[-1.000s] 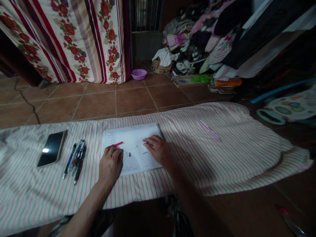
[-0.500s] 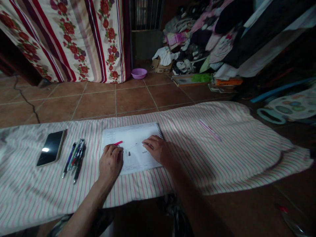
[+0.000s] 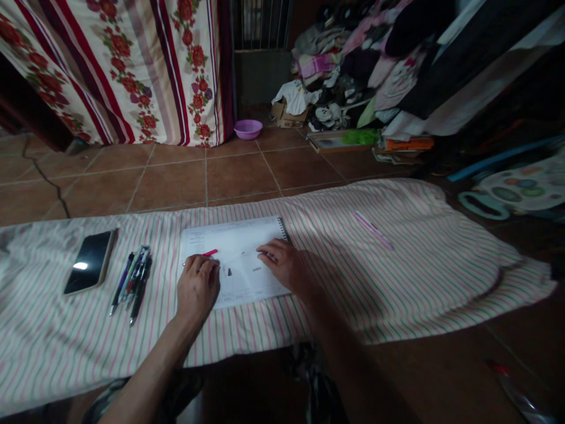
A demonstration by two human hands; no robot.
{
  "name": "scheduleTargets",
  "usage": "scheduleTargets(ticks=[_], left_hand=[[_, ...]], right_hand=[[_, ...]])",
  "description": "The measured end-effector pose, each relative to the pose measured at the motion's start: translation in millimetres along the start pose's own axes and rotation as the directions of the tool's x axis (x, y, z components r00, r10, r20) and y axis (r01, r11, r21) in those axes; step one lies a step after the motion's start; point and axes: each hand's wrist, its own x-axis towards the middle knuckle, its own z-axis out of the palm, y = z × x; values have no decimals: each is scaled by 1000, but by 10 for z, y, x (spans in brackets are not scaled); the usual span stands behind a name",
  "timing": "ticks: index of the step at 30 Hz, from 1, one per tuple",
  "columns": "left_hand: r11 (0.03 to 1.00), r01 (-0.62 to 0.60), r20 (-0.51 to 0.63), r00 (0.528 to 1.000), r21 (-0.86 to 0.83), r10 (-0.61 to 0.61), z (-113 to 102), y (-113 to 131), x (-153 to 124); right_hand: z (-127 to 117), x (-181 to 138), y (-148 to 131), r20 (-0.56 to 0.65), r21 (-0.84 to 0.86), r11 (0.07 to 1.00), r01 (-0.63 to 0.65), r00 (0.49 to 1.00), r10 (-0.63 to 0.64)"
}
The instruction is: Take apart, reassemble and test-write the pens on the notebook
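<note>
A spiral notebook lies on the striped cloth, under both hands. My left hand rests on its left side with fingers closed. A thin pale stick, perhaps a pen refill, runs from those fingertips toward a small dark tip. Beside the same fingers lies a red pen piece. My right hand is over the notebook's right side, fingers pinched on a small dark piece too small to name. Between the hands lie a small black cone-shaped piece and a little grey piece, spring-like.
Several pens lie bunched left of the notebook, next to a phone. A pink-and-white pen is on the cloth at right. Beyond stand a purple basin, a floral curtain and piled clothes.
The right hand has shifted slightly right, away from the left hand, its fingers more curled. The left hand stays nearly in place. The whole view has moved a little.
</note>
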Motion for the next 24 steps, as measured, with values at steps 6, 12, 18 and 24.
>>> scheduleTargets(ticks=[6,12,18,24], left_hand=[[999,36,-20,999,-30,-37,-26,38,55],[990,89,-69,993,-105,-96,-8,55,99],[987,114,-84,989,-116,-124,24,99,133],[992,34,-88,995,-118,-44,21,186,144]], right_hand=[[37,70,-66,-65,103,992,-73,995,80],[106,127,-135,-36,268,939,-214,972,232],[159,147,-219,130,423,822,-382,923,362],[171,190,-276,221,583,664,-468,878,425]])
